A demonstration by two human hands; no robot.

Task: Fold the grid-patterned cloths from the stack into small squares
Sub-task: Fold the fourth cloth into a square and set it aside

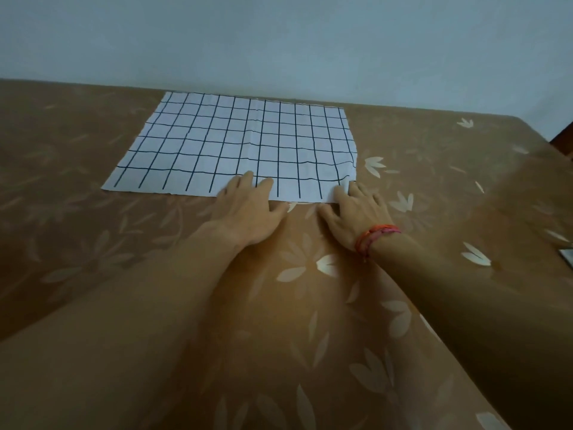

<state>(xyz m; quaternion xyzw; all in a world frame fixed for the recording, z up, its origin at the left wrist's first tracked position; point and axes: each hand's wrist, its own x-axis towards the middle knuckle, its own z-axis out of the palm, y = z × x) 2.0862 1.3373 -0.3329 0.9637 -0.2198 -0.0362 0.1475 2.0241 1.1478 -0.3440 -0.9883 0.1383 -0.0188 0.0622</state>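
A white cloth with a dark grid pattern point(235, 144) lies spread flat on the table, reaching almost to the wall. My left hand point(248, 209) rests flat with straight fingers on the cloth's near edge, around its middle. My right hand point(353, 212), with a red thread band at the wrist, lies at the cloth's near right corner. Its fingertips are on the cloth edge, which looks slightly raised there. Whether the fingers pinch the corner cannot be made out.
The table carries a brown covering with pale leaf shapes point(310, 274). A plain pale wall point(279, 41) stands right behind the cloth. The table's right edge point(552, 144) runs diagonally at the far right, where a small grey object point(568, 257) shows.
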